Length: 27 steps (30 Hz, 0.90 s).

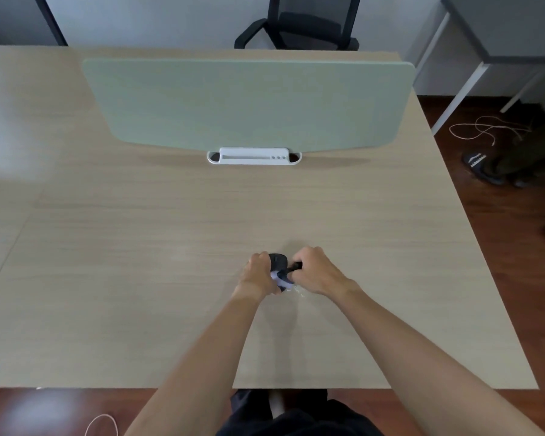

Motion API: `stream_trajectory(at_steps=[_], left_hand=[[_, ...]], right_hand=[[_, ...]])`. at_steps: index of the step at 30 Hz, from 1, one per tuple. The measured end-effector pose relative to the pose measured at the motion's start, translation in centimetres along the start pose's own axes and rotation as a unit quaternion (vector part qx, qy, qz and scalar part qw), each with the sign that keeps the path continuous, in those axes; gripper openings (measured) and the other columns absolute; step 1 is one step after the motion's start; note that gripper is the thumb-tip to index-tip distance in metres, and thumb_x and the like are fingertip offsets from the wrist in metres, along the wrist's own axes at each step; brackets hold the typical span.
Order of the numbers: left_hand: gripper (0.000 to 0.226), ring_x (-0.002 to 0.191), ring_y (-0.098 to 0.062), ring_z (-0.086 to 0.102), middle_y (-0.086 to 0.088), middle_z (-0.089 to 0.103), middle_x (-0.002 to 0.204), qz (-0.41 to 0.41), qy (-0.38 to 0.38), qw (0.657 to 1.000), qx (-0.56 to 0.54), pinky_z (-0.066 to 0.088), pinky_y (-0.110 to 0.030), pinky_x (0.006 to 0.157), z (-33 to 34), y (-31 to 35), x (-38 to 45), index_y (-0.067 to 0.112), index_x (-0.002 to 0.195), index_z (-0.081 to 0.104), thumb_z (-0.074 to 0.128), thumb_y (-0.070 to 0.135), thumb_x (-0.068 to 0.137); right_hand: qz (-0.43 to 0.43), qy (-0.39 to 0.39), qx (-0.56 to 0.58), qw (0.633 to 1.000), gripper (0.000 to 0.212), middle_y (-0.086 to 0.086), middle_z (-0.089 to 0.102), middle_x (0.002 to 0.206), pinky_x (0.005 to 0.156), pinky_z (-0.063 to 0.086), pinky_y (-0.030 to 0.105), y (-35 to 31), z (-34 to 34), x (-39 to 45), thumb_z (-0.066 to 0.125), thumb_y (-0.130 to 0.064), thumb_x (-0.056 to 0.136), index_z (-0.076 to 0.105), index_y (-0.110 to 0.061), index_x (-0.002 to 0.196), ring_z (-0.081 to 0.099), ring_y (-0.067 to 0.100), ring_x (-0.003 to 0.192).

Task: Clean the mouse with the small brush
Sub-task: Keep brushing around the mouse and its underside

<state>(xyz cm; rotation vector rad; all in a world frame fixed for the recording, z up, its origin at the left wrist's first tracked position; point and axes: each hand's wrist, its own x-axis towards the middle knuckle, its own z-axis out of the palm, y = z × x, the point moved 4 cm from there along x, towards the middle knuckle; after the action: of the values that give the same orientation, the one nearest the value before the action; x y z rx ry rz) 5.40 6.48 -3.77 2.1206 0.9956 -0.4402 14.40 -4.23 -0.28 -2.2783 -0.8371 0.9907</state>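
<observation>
Pale wood tabletop (139, 278): mouse (277, 260) clamped in left hand (258, 273), long axis pointing away; right hand (315, 272) gripping small brush (291, 268) just beside.

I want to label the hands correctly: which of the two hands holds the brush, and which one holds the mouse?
The right hand grips the dark brush; its pale bristles meet the black mouse. The left hand holds the mouse.
</observation>
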Motion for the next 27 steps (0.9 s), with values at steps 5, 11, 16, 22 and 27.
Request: stream_trajectory(at_steps=[5, 11, 16, 22, 27], left_hand=[[0.053, 0.095, -0.030, 0.065, -0.005, 0.059, 0.107, 0.012, 0.008, 1.000, -0.027, 0.059, -0.038, 0.073, 0.0, -0.4, -0.1, 0.013, 0.105, 0.061, 0.081, 0.007, 0.057], [0.065, 0.095, -0.029, 0.064, -0.008, 0.060, 0.111, 0.017, 0.002, 1.000, -0.008, 0.059, -0.040, 0.074, -0.2, -0.5, 0.1, 0.007, 0.111, 0.056, 0.085, 0.010, 0.052], [0.067, 0.094, -0.028, 0.060, -0.009, 0.057, 0.113, 0.028, -0.010, 1.000, 0.006, 0.055, -0.037, 0.075, -0.4, -0.9, 0.2, 0.005, 0.112, 0.054, 0.090, 0.016, 0.056], [0.090, 0.115, -0.030, 0.052, -0.008, 0.044, 0.126, 0.016, -0.007, 0.999, 0.035, 0.047, -0.038, 0.083, 0.0, -0.8, -0.4, 0.009, 0.131, 0.036, 0.088, 0.031, 0.061], [0.074, 0.109, -0.031, 0.055, -0.012, 0.046, 0.124, -0.006, 0.011, 1.000, 0.000, 0.048, -0.034, 0.078, 0.5, -0.3, -1.1, 0.007, 0.125, 0.042, 0.082, 0.026, 0.066]], right_hand=[[0.040, 0.109, 0.075, 0.990, 0.028, 0.004, 0.031, 0.057, 0.052, 0.021, 0.034, -0.6, -0.5, 1.2, 0.054, -0.005, 0.075, 0.033, -0.007, 0.057, 0.025, 0.022, 0.058], [0.006, 0.075, -0.038, 0.996, 0.033, 0.000, 0.037, 0.057, 0.047, 0.024, 0.030, 0.7, 1.2, -0.8, 0.050, -0.011, 0.085, 0.032, -0.016, 0.057, 0.030, 0.021, 0.052], [0.034, 0.004, 0.043, 0.999, 0.033, -0.001, 0.029, 0.056, 0.047, 0.018, 0.029, 1.8, 1.8, -2.5, 0.058, -0.016, 0.077, 0.032, -0.014, 0.057, 0.021, 0.018, 0.055], [0.053, 0.146, 0.089, 0.984, 0.039, -0.001, 0.030, 0.053, 0.047, 0.022, 0.027, 1.2, -0.6, -0.8, 0.057, -0.006, 0.081, 0.030, -0.015, 0.055, 0.023, 0.018, 0.051], [0.056, 0.106, 0.008, 0.993, 0.034, 0.001, 0.036, 0.057, 0.047, 0.025, 0.030, 0.8, 0.7, 0.2, 0.051, -0.006, 0.082, 0.031, -0.015, 0.056, 0.029, 0.020, 0.050]])
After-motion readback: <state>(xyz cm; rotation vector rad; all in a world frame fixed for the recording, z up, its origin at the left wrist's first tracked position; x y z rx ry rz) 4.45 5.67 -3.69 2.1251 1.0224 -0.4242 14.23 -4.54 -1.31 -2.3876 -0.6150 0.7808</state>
